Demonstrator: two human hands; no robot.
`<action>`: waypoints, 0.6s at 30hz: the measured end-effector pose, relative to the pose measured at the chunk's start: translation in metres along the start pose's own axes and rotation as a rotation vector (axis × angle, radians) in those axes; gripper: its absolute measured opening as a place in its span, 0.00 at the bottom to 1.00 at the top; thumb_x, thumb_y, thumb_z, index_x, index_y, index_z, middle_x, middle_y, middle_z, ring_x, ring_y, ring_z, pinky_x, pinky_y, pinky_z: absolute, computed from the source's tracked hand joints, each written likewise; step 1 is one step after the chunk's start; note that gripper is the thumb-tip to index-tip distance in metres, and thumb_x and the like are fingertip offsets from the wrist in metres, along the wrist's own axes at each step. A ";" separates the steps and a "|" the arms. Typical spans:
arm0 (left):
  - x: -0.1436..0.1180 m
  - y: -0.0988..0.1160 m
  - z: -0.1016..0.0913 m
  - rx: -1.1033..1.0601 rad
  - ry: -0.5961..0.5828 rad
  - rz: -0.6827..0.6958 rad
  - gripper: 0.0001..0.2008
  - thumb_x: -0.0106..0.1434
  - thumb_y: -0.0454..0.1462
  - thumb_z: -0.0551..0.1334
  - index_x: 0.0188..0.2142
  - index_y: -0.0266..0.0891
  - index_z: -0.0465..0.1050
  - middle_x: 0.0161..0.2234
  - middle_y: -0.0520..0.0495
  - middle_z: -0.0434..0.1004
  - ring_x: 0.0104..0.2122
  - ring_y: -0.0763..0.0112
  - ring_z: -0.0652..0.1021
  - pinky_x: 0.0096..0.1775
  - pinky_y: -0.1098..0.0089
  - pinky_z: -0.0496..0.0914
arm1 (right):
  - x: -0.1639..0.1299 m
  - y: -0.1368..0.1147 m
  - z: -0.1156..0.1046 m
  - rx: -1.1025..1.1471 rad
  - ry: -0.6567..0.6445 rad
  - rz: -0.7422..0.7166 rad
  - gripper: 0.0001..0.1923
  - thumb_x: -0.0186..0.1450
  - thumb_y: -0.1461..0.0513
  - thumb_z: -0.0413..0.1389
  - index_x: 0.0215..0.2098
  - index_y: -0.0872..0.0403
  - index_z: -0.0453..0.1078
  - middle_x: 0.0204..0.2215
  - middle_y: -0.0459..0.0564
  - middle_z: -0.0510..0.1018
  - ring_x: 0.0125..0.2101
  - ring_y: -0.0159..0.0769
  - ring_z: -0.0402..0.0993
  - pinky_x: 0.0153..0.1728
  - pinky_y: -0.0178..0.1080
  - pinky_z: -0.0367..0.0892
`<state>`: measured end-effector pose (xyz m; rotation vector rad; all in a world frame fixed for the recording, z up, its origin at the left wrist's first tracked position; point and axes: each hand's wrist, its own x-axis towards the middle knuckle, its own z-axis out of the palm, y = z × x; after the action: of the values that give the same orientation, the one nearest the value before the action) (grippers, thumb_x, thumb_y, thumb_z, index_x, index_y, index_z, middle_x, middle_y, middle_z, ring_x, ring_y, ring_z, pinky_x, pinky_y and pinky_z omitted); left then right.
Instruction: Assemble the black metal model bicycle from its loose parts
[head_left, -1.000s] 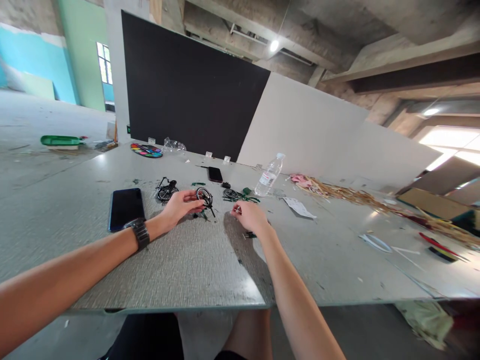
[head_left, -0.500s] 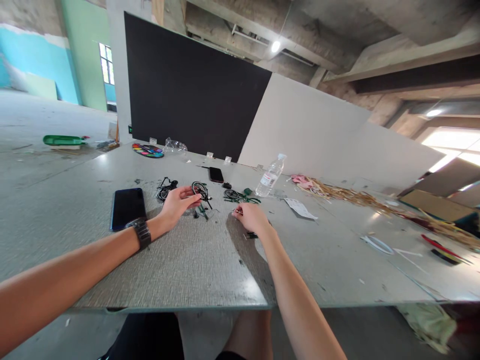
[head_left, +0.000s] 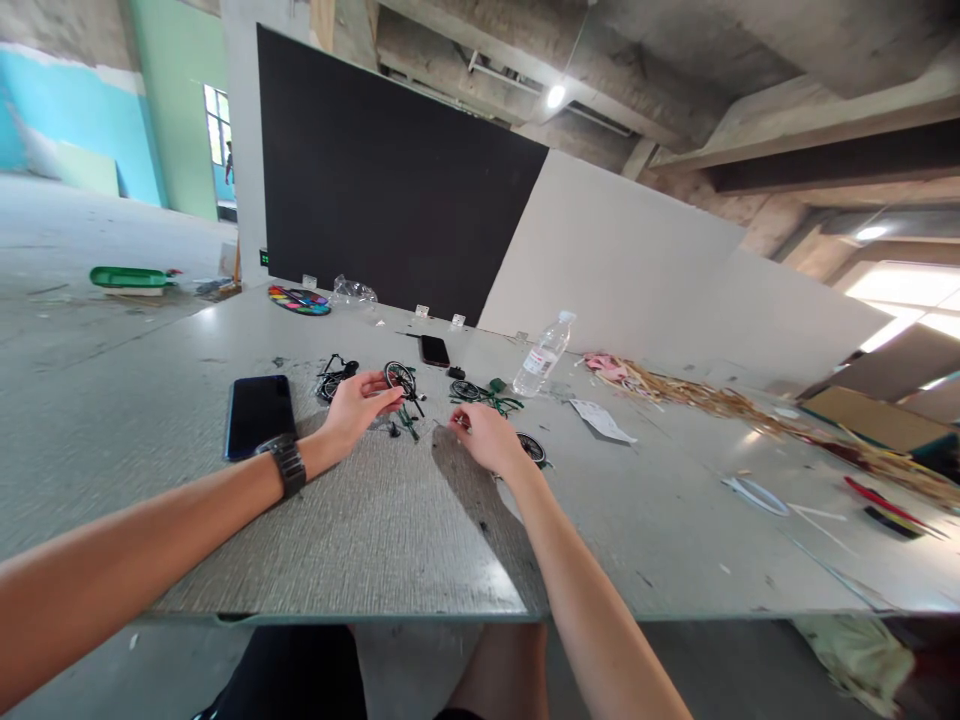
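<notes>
**Head Camera Faces Across Smooth Grey Tabletop (head_left: 315, 560)**

The single view looks from the person's head, above and just behind the tabletop's near edge, forward and slightly down toward the far edge, where a tall, flat, black-and-white upright board (head_left: 405, 180) stands. Its coverage is wide: the bare left hand (head_left: 352, 408) and bare right hand (head_left: 484, 435) are near, yet small around mid-frame. The rough grey concrete ceiling (head_left: 757, 60) fills the upper right; a black-clothed leg (head_left: 296, 670) shows below the near edge. The tabletop's right end runs out of frame.
</notes>
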<state>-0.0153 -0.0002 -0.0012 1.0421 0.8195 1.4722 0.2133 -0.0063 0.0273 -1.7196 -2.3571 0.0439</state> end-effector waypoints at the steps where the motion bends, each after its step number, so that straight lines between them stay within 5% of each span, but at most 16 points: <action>1: 0.000 0.000 0.000 0.000 0.002 0.000 0.15 0.54 0.34 0.72 0.41 0.32 0.76 0.36 0.45 0.82 0.32 0.73 0.81 0.41 0.68 0.78 | 0.000 -0.003 0.001 0.016 0.007 -0.034 0.07 0.70 0.61 0.55 0.43 0.52 0.75 0.40 0.51 0.80 0.39 0.35 0.75 0.36 0.34 0.60; 5: 0.000 0.000 0.001 0.005 0.008 -0.007 0.14 0.54 0.33 0.72 0.40 0.32 0.76 0.36 0.45 0.82 0.32 0.73 0.81 0.41 0.69 0.78 | 0.000 -0.008 0.001 0.041 0.011 -0.093 0.09 0.71 0.62 0.53 0.45 0.50 0.75 0.42 0.50 0.79 0.39 0.35 0.75 0.36 0.33 0.60; 10: -0.001 0.000 0.000 0.005 0.009 -0.004 0.14 0.55 0.33 0.72 0.40 0.32 0.76 0.35 0.45 0.81 0.32 0.72 0.81 0.41 0.68 0.78 | -0.002 0.016 -0.015 0.010 0.154 0.100 0.11 0.72 0.59 0.50 0.45 0.50 0.74 0.42 0.51 0.80 0.38 0.37 0.75 0.34 0.34 0.60; 18: -0.003 0.001 0.001 0.018 -0.009 -0.021 0.13 0.56 0.33 0.72 0.41 0.32 0.76 0.36 0.44 0.82 0.32 0.72 0.81 0.42 0.68 0.78 | -0.009 0.034 -0.030 -0.067 -0.025 0.293 0.08 0.69 0.59 0.56 0.41 0.51 0.77 0.40 0.52 0.82 0.36 0.37 0.75 0.31 0.35 0.59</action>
<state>-0.0151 -0.0031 -0.0008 1.0502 0.8360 1.4435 0.2531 -0.0071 0.0497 -2.0942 -2.1262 0.0351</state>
